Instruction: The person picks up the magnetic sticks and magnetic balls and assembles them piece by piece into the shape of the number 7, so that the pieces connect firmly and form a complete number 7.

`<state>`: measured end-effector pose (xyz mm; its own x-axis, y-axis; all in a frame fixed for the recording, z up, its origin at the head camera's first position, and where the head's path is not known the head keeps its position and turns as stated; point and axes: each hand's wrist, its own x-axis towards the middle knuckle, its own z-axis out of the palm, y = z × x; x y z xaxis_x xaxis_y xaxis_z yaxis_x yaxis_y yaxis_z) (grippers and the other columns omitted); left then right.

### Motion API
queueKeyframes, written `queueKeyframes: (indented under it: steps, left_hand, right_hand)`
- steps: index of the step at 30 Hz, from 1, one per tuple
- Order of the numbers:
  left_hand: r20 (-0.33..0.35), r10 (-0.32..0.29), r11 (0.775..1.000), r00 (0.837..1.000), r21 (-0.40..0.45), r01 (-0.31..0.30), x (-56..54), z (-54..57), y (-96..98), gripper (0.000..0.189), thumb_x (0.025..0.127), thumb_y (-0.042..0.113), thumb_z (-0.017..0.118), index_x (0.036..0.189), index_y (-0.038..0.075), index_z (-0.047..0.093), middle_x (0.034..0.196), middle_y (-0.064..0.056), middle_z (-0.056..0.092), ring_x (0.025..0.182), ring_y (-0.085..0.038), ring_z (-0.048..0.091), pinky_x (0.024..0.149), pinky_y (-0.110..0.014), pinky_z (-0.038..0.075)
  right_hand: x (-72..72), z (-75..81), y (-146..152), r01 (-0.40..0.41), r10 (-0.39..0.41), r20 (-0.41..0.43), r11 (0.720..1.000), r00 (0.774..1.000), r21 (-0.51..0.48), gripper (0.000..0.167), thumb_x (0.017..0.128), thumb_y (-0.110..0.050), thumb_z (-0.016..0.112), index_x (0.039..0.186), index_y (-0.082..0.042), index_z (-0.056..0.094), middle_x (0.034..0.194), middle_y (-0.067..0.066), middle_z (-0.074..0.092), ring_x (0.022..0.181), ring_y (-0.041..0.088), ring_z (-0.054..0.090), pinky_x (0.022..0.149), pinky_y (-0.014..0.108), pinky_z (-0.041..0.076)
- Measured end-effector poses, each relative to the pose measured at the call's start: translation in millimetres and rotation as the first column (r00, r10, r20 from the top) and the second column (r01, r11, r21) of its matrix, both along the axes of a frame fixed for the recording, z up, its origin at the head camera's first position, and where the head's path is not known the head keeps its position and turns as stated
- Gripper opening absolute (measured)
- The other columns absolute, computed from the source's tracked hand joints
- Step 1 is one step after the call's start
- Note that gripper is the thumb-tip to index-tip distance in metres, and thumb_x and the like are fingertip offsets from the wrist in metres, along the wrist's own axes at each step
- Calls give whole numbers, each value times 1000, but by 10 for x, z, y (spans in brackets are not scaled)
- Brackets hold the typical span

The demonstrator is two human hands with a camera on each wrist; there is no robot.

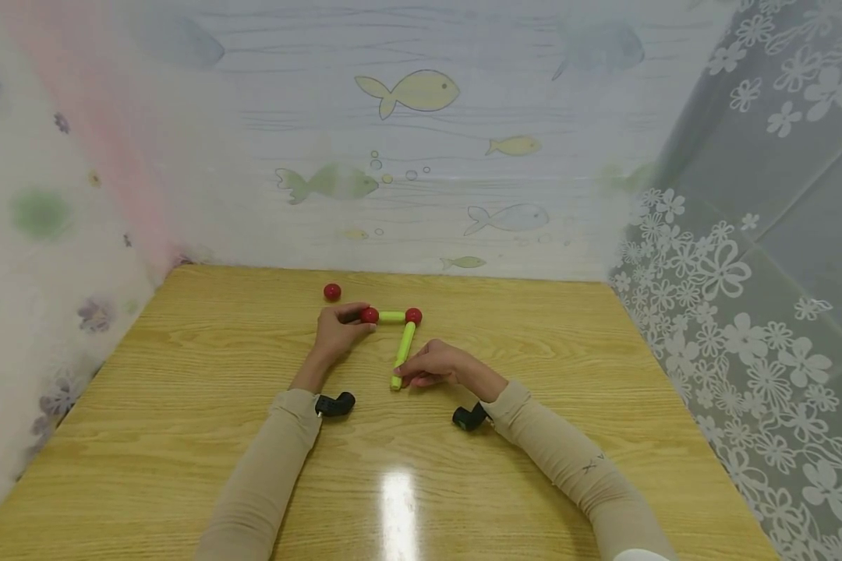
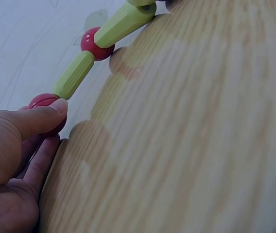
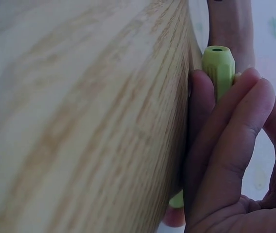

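Observation:
My left hand [image 1: 337,331] pinches a red ball [image 1: 369,315] between thumb and fingers, low over the wooden table. From that ball a short yellow-green rod [image 2: 74,75] runs to a second red ball [image 1: 413,315]. A longer yellow-green rod [image 1: 406,341] joins the second ball and slants toward me, so the pieces form a corner. Near its free end my right hand [image 1: 438,364] grips this rod. The rod's tip [image 3: 218,73], with a small hole in its end face, sticks out past the fingers in the right wrist view.
A loose red ball [image 1: 333,292] lies on the table [image 1: 533,483] behind my left hand. Black wrist cameras [image 1: 335,404] sit at both cuffs. Behind the table's far edge hangs a pale fish-print sheet [image 1: 288,234], with a flower-patterned sheet [image 1: 765,351] on the right.

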<state>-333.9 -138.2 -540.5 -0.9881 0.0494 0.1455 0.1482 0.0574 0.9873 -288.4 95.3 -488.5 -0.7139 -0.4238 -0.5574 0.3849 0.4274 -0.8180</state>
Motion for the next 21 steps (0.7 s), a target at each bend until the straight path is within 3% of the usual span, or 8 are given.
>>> queueKeyframes:
  steps: [12, 21]
  left_hand:
    - [5, 1, 1000, 1000, -6, -1, 30, 22, 15, 45, 82, -5, 82, 125, -7, 69, 124, -27, 68, 118, -35, 64, 90, -19, 56]
    - [7, 6, 1000, 1000, -9, -6, 58, 38, 25, 44, 82, -4, 81, 125, -7, 69, 124, -26, 68, 117, -33, 65, 90, -19, 56]
  right_hand:
    - [19, 39, 23, -26, 25, 20, 1000, 999, 13, 16, 91, -15, 78, 82, -2, 80, 71, 3, 75, 53, 1, 61, 54, 13, 51]
    - [68, 105, 30, -175, 178, -39, 982, 983, 71, 14, 94, -15, 73, 90, -3, 78, 72, 0, 72, 58, 3, 62, 57, 15, 53]
